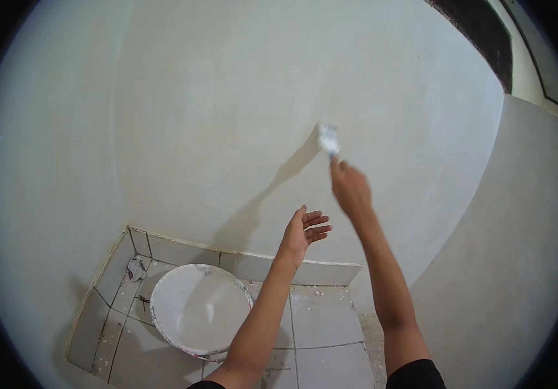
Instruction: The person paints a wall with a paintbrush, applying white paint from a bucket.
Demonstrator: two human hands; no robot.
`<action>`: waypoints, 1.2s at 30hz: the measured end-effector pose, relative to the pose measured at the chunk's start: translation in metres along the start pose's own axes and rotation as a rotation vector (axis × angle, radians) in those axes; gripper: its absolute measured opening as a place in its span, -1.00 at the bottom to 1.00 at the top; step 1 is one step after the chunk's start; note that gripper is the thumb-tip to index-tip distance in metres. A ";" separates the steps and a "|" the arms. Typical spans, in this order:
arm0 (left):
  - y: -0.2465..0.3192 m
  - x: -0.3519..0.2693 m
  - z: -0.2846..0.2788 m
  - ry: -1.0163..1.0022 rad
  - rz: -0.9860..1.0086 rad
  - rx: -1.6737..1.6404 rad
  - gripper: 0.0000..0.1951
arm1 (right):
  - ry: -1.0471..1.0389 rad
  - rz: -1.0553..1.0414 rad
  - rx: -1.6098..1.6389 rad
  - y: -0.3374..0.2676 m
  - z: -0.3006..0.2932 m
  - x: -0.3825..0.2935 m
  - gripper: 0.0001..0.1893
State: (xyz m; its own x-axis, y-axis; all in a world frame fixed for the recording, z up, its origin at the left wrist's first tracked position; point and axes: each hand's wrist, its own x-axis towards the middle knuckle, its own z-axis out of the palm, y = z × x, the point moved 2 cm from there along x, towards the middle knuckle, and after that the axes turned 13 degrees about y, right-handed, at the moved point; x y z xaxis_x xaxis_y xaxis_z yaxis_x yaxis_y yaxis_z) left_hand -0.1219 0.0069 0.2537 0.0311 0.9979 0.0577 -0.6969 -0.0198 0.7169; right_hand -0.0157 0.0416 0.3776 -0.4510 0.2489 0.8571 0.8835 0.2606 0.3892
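A paintbrush (pixel 328 137) with white paint on its head is gripped by its handle in my right hand (pixel 352 187). Its bristles point up and lie at or very near the pale wall (pixel 240 97); contact is hard to tell because the brush is blurred. Lower and to the left, my left hand (pixel 303 232) is raised with nothing in it, fingers apart. Below that hand, partly behind my left forearm, a round bucket (pixel 196 311) of whitish paint stands on the tiled floor. Its rim is smeared with paint.
A low tile skirting (pixel 259 267) runs along the wall's foot. In the corner lies a crumpled wrapper (pixel 137 269), with a small dark twig-like scrap (pixel 143 300) near the bucket. Paint spots mark the floor tiles (pixel 327 316). A dark opening (pixel 483 39) shows at the upper right.
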 end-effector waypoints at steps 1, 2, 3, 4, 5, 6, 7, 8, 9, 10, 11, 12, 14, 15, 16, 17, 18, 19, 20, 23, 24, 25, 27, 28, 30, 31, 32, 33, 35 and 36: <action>-0.002 0.001 -0.001 0.019 0.006 0.005 -0.44 | -0.103 -0.048 0.013 -0.008 0.009 -0.018 -0.62; -0.005 0.002 -0.004 0.019 0.008 0.004 -0.44 | -0.144 -0.087 0.070 -0.020 0.014 -0.038 -0.64; -0.008 0.005 -0.009 0.045 0.014 0.007 -0.45 | -0.181 -0.129 0.128 -0.030 0.018 -0.057 -0.66; -0.014 0.007 -0.009 0.063 0.013 0.010 -0.45 | -0.210 -0.140 0.188 -0.031 0.026 -0.077 -0.71; -0.018 0.006 -0.009 0.056 0.012 0.009 -0.45 | -0.240 -0.150 0.250 -0.031 0.031 -0.089 -0.76; -0.021 0.005 -0.010 0.056 -0.008 0.093 -0.46 | -0.237 -0.150 0.249 -0.031 0.028 -0.089 -0.76; -0.023 0.004 -0.011 0.056 -0.027 0.176 -0.47 | -0.285 -0.138 0.299 -0.030 0.025 -0.090 -0.82; -0.026 0.003 -0.013 0.052 -0.075 0.205 -0.49 | -0.333 -0.125 0.349 -0.028 0.022 -0.090 -0.87; -0.025 0.004 -0.011 0.050 -0.072 0.206 -0.49 | -0.329 -0.125 0.348 -0.023 0.019 -0.084 -0.87; -0.025 0.006 -0.007 -0.012 -0.047 0.188 -0.48 | -0.346 -0.112 0.332 -0.014 0.018 -0.073 -0.88; -0.025 0.007 -0.003 -0.073 -0.023 0.171 -0.46 | -0.363 -0.099 0.316 -0.005 0.017 -0.062 -0.88; -0.022 0.010 0.001 -0.068 -0.036 0.176 -0.43 | -0.284 -0.044 0.276 0.009 0.015 -0.051 -0.88; -0.010 0.007 0.013 -0.090 -0.007 0.168 -0.43 | -0.106 0.023 0.246 0.037 0.004 -0.025 -0.87; -0.005 0.007 0.019 -0.109 0.023 0.160 -0.42 | -0.005 0.036 0.254 0.047 -0.007 -0.014 -0.86; -0.001 0.009 0.020 -0.116 0.029 0.155 -0.43 | 0.000 0.038 0.254 0.048 -0.014 -0.009 -0.86; 0.001 0.009 0.020 -0.120 0.032 0.159 -0.43 | 0.054 0.086 0.204 0.049 -0.022 -0.004 -0.85; 0.003 0.009 0.021 -0.116 0.044 0.163 -0.43 | 0.110 0.134 0.154 0.050 -0.026 0.000 -0.82; 0.005 0.008 0.023 -0.113 0.055 0.168 -0.43 | 0.118 0.136 0.152 0.048 -0.024 -0.003 -0.82; 0.006 0.007 0.025 -0.118 0.061 0.172 -0.43 | 0.107 0.147 0.099 0.043 -0.020 -0.013 -0.77; 0.009 0.006 0.026 -0.079 0.102 0.191 -0.46 | -0.017 0.134 -0.037 0.005 -0.004 -0.049 -0.52; 0.011 0.008 0.021 -0.017 0.185 0.219 -0.45 | -0.054 0.088 -0.011 -0.014 0.001 -0.062 -0.52; 0.010 0.011 0.019 0.036 0.260 0.246 -0.45 | -0.072 0.065 0.073 -0.025 0.013 -0.078 -0.53; 0.004 0.030 -0.002 0.050 0.257 0.456 -0.48 | -0.137 0.053 0.187 -0.044 0.031 -0.101 -0.62; 0.004 0.033 -0.006 0.065 0.250 0.665 -0.49 | -0.152 0.052 0.235 -0.046 0.031 -0.106 -0.73; 0.001 0.028 -0.007 0.077 0.272 0.711 -0.49 | -0.163 0.058 0.280 -0.042 0.026 -0.104 -0.84; 0.003 0.023 -0.010 0.102 0.292 0.755 -0.50 | -0.169 0.068 0.340 -0.042 0.015 -0.095 -0.89; 0.008 0.024 -0.010 0.118 0.403 0.783 -0.50 | -0.175 0.079 0.401 -0.042 0.010 -0.085 -0.91; 0.015 0.018 -0.001 0.113 0.401 0.793 -0.50 | -0.173 0.089 0.403 -0.035 0.009 -0.077 -0.91; 0.040 -0.003 0.027 0.174 0.747 0.922 -0.48 | -0.175 0.037 0.359 -0.018 0.009 -0.058 -0.93; 0.050 0.001 0.031 0.118 0.816 0.982 -0.49 | -0.123 0.050 0.353 -0.014 0.005 -0.045 -0.92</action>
State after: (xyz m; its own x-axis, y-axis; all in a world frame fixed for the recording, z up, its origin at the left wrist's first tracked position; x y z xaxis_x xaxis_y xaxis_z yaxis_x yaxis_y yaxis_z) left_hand -0.1346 0.0048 0.3106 -0.2515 0.6732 0.6953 0.3363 -0.6129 0.7150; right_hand -0.0080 0.0312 0.3325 -0.4388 0.3745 0.8168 0.8167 0.5452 0.1888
